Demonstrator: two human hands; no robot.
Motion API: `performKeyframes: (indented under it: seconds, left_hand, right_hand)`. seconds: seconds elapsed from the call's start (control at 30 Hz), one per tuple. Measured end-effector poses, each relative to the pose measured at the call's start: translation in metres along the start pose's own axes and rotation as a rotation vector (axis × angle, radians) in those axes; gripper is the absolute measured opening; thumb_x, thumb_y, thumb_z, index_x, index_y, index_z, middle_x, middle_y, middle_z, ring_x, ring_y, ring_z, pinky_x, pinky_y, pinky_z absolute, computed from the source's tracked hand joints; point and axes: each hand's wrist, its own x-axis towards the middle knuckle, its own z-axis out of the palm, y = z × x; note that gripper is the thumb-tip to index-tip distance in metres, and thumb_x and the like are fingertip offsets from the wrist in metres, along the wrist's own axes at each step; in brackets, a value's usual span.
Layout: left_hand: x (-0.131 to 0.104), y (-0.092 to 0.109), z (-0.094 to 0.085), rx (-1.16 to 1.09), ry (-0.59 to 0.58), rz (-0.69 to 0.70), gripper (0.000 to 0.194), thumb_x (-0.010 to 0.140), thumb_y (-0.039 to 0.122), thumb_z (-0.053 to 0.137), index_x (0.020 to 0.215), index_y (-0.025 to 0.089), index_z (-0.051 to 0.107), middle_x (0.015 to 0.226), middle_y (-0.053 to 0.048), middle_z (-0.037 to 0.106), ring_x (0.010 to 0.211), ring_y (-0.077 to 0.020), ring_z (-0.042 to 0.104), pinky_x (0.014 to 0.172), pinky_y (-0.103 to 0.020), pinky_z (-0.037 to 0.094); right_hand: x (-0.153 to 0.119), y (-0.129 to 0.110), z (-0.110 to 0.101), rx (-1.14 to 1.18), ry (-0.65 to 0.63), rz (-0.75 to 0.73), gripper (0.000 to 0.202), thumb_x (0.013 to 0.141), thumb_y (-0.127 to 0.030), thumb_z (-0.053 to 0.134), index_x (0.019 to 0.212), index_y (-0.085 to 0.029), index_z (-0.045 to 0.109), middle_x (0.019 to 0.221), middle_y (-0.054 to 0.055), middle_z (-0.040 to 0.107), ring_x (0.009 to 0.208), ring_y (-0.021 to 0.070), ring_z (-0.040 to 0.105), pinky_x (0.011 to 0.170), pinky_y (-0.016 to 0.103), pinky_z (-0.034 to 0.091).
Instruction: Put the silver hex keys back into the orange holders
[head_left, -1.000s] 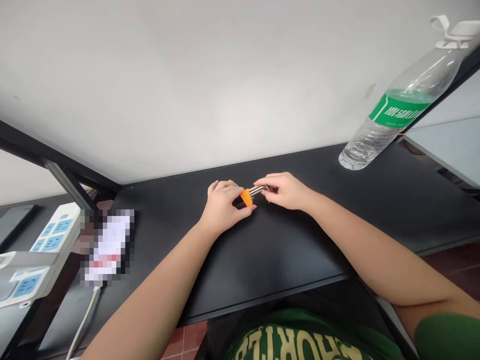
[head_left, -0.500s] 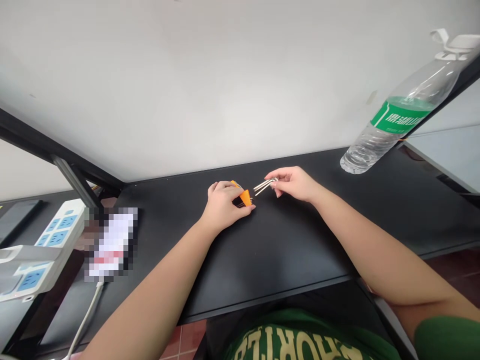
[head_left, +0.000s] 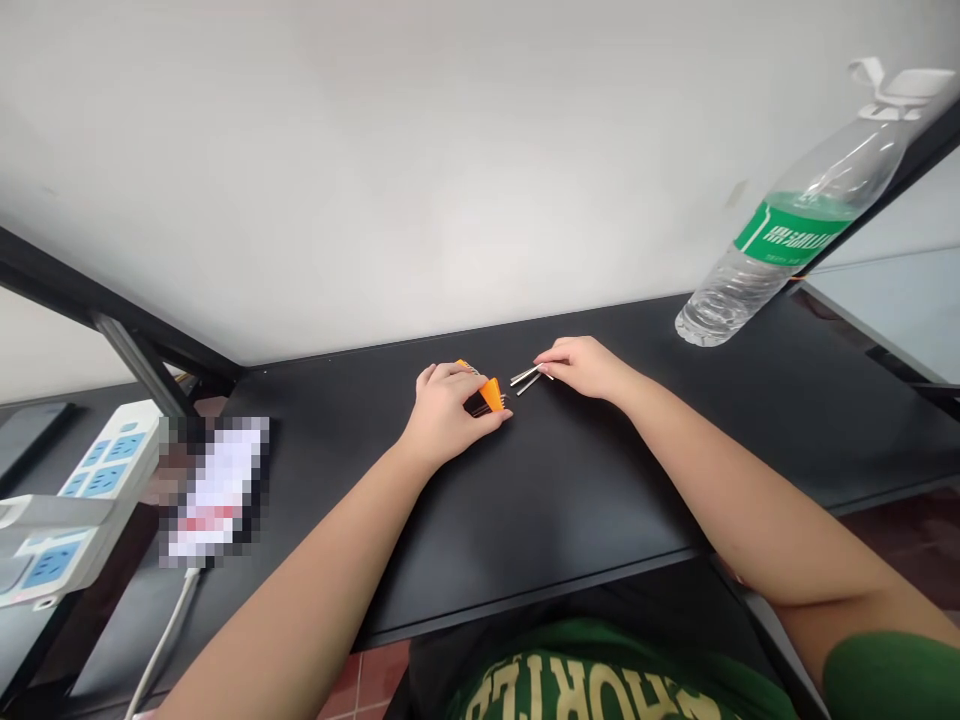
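Observation:
My left hand (head_left: 450,408) is closed around an orange hex key holder (head_left: 491,394) on the black tabletop. Thin metal rods stick out at its right end, near my thumb; my fingers cover much of the rest. A short gap to the right, my right hand (head_left: 581,366) pinches several silver hex keys (head_left: 527,376) at one end. Their long arms fan out toward the holder, low over the tabletop. Whether they touch the surface I cannot tell.
A large clear plastic bottle (head_left: 795,235) with a green label stands at the back right, near the wall. On the left lie a white power strip (head_left: 105,490) and a blurred-out flat object (head_left: 217,490) with a white cable (head_left: 171,630). The black table (head_left: 517,510) ends close to my body.
The hex keys in my right hand have spread apart, and that hand has turned over them so its fingers point down. My left hand stays on the orange holder.

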Motion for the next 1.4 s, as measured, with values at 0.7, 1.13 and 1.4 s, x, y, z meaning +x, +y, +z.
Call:
performKeyframes:
  seconds: [0.7,1.13,1.4]
  left_hand:
    - [0.000,0.003,-0.001,0.030,-0.036,-0.022,0.032,0.078,0.050,0.081,0.101,0.030,0.073,0.105,-0.002,0.078,0.126,-0.0311,0.060,0.122,-0.057,0.028]
    - [-0.002,0.006,-0.001,0.063,-0.027,0.020,0.033,0.079,0.049,0.081,0.105,0.029,0.072,0.104,-0.003,0.078,0.125,-0.0312,0.060,0.124,-0.061,0.020]
    - [-0.001,0.011,-0.002,0.024,-0.039,0.055,0.029,0.082,0.048,0.079,0.102,0.028,0.071,0.096,-0.002,0.077,0.118,-0.0278,0.064,0.124,-0.055,0.023]
  right_hand:
    - [-0.007,-0.009,-0.001,-0.156,-0.091,-0.098,0.027,0.093,-0.041,0.068,0.111,-0.022,0.075,0.114,0.007,0.064,0.082,0.0161,0.061,0.073,0.030,0.045]
    - [-0.018,-0.033,0.006,-0.123,0.009,-0.214,0.017,0.096,-0.028,0.062,0.105,-0.020,0.073,0.111,0.007,0.064,0.078,0.0150,0.058,0.072,0.030,0.044]
    - [-0.022,-0.051,0.019,0.144,-0.196,-0.318,0.015,0.099,-0.025,0.062,0.092,-0.019,0.075,0.092,0.003,0.062,0.076,0.0135,0.056,0.071,0.028,0.041]
